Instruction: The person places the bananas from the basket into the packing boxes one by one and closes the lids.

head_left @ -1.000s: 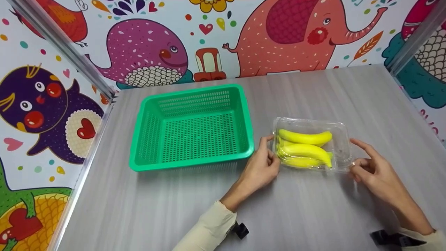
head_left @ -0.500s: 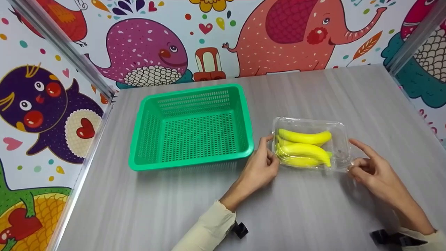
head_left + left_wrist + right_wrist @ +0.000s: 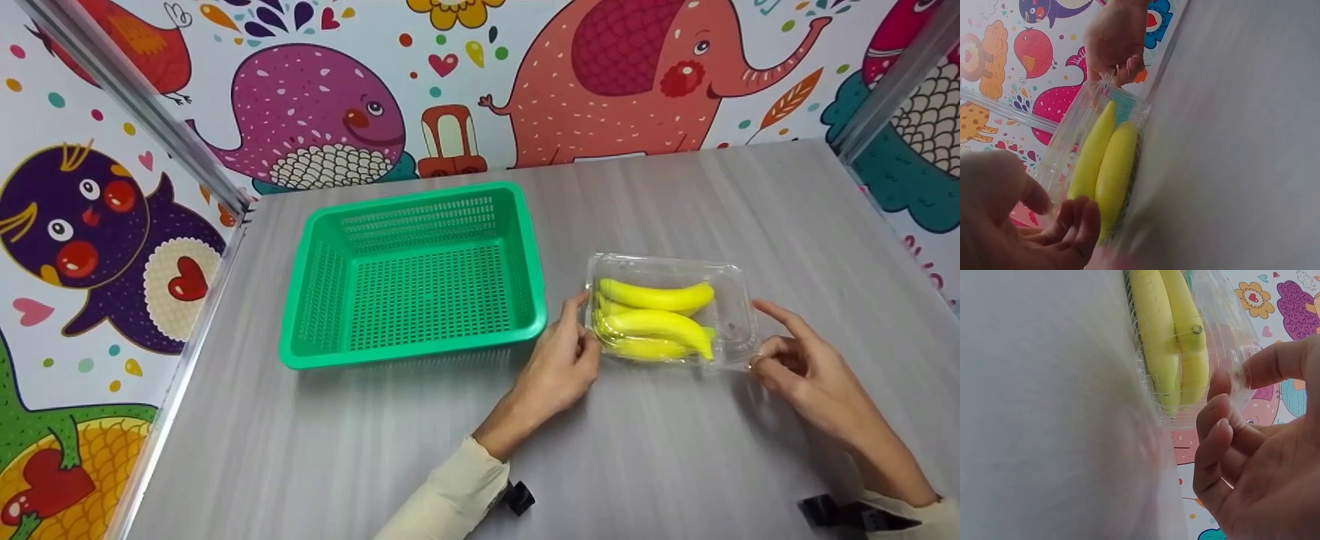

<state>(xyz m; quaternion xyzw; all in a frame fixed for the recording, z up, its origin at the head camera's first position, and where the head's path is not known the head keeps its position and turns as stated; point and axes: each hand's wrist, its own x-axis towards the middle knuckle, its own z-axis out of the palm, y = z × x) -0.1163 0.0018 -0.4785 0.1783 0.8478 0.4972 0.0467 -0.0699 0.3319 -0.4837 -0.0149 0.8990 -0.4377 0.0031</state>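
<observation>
A clear plastic clamshell box point(image 3: 733, 300) lies on the table right of centre, with several yellow bananas point(image 3: 660, 324) inside. They fill its left and middle part; the right end holds none. At the box's left end, my left hand point(image 3: 559, 364) has its index fingertip against the side and its thumb by the front corner. The other end is held by my right hand point(image 3: 810, 375), index finger stretched along the side. In the right wrist view, thumb and fingers pinch the box's plastic edge point(image 3: 1238, 371). The left wrist view shows the bananas point(image 3: 1114, 169) through the clear wall.
A green perforated basket point(image 3: 412, 349) with nothing in it stands left of the box, close to my left hand. Printed cartoon panels point(image 3: 450, 75) wall in the back and sides of the grey table point(image 3: 420, 435). A metal rail point(image 3: 180, 382) runs along the table's left edge.
</observation>
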